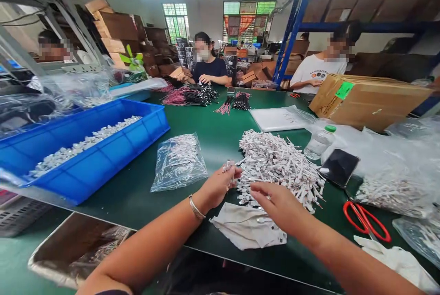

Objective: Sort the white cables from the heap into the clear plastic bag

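My left hand (220,185) is closed around a few small white connector pieces (228,165), which stick out above and below the fingers. It is at the left edge of a large heap of small white strip-like parts (278,162). At the near edge of that heap, my right hand (275,199) has its fingers stretched out and the thumb apart, with nothing visible in it. A crumpled white cloth (247,228) lies below both hands, with a few tiny pieces on it. Left of the hands rests a clear plastic bag (180,160) filled with similar white parts.
A long blue bin (120,148) of white pieces stands left. At right are a bottle (319,141), a dark phone-like slab (339,167), red-handled scissors (366,221) and a cardboard box (371,102). Co-workers sit across the green table (206,125), near bundled black-and-pink wires (192,95).
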Tool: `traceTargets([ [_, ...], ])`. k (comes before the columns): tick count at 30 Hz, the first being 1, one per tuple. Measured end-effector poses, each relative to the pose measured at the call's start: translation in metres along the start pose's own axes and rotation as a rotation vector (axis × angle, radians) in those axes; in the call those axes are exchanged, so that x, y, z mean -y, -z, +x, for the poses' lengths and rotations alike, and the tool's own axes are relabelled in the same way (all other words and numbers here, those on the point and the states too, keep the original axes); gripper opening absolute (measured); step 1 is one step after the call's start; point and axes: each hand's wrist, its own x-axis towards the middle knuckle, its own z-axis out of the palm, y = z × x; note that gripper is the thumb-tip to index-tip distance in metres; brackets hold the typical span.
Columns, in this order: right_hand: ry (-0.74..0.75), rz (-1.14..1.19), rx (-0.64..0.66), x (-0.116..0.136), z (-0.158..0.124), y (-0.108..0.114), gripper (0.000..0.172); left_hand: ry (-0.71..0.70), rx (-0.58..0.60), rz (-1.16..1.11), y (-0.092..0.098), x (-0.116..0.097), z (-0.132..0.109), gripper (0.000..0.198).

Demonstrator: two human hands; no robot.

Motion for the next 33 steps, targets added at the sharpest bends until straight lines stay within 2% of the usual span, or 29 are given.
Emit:
traceTargets([
  [3,0.031,0.269,0.081,0.025,0.015,-0.034,0.025,0.062,0.102,-0.251,-0.003,-0.005,-0.03,0.031],
  [7,-0.126,0.504,0.232,0.035,0.011,-0.07,0.029,0.097,0.208,-0.343,0.009,0.007,-0.071,0.025],
  [13,-0.223,0.562,0.391,0.035,-0.01,-0.106,0.037,0.213,0.224,-0.38,0.036,0.034,-0.104,0.027],
  [17,-0.36,0.635,0.443,0.036,-0.01,-0.113,0.049,0.237,0.248,-0.428,0.04,0.037,-0.107,0.034],
  [20,-0.452,0.728,0.475,0.038,-0.008,-0.113,0.054,0.22,0.358,-0.477,0.041,0.038,-0.104,0.042],
  [23,-0.472,0.833,0.489,0.041,-0.007,-0.112,0.05,0.225,0.453,-0.524,0.043,0.042,-0.101,0.05],
  [29,-0.487,0.942,0.577,0.043,-0.008,-0.11,0.047,0.258,0.478,-0.538,0.049,0.052,-0.1,0.058],
  [33,-0.501,0.993,0.592,0.04,-0.008,-0.112,0.043,0.269,0.442,-0.508,0.051,0.053,-0.1,0.057],
])
